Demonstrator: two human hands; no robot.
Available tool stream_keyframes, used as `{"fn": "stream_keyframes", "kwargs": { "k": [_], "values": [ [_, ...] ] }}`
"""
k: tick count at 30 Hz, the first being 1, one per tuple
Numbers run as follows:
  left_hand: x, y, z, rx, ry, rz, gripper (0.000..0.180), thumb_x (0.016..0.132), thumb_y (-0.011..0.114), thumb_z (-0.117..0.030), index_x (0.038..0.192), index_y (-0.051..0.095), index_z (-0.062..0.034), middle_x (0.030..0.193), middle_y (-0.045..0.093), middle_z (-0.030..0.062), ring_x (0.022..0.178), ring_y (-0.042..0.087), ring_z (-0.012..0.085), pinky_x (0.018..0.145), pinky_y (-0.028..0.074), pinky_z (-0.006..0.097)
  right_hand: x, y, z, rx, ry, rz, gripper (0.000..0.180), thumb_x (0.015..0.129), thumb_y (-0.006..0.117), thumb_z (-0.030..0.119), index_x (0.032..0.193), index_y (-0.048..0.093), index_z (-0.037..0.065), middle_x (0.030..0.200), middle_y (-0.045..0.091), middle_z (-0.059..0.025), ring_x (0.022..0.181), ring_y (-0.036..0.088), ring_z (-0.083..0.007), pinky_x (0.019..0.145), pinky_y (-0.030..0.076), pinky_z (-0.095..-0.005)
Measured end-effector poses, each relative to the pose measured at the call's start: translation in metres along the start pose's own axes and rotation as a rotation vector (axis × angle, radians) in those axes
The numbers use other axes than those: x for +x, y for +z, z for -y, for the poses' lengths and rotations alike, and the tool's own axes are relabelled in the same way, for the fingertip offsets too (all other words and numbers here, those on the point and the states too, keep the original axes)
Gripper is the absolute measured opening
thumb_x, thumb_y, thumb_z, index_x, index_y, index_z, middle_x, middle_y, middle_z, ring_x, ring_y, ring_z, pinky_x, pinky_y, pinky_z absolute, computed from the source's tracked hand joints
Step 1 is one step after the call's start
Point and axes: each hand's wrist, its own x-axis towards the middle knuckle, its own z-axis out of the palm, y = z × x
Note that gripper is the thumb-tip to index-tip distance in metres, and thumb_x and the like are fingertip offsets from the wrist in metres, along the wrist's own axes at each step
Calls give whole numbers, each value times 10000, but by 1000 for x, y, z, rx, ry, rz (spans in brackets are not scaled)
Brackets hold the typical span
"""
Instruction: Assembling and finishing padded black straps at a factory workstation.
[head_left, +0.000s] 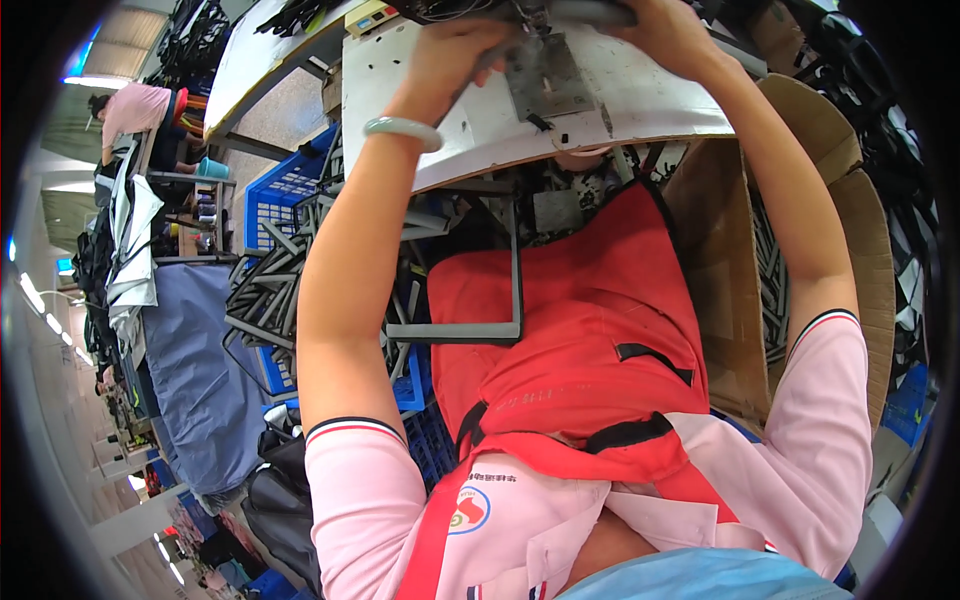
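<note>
Both my arms reach forward over a white work table [450,148]. My left hand [452,62], a pale bangle [402,130] on its wrist, is curled at the left of a sewing machine's metal plate [550,88]; its fingers are blurred and what they hold is unclear. Across the plate, my right hand [672,38] closes on a dark grey padded strip [597,12] beside the machine's needle area [535,22]. The top of the picture cuts off the machine. An angular grey frame piece [460,330] hangs below the table edge, over my red apron [590,350].
On my left a blue crate [265,190] overflows with grey frame pieces [268,290]. An open cardboard box [715,270] with similar pieces stands close on my right. A control box [370,16] sits on the table. Another person [138,112] bends over at the far left.
</note>
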Motion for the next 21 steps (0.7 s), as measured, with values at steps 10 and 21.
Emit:
{"fn": "stream_keyframes", "kwargs": {
  "k": [10,21],
  "values": [
    [-67,11,23,-86,-218,110,297,959,617,-220,1097,647,41,806,650,50,550,581,102,541,466,217,-46,50,-111,-242,126,109,411,800,696,258,1153,636,56,1097,639,-161,1047,606,-331,890,479,-429],
    [-99,24,27,-165,-182,-17,302,930,652,-196,1094,656,57,778,653,44,560,584,93,535,460,214,-115,-11,38,673,298,559,293,785,634,125,1040,614,-18,706,534,-49,675,462,-112,624,427,-284]
  ]
}}
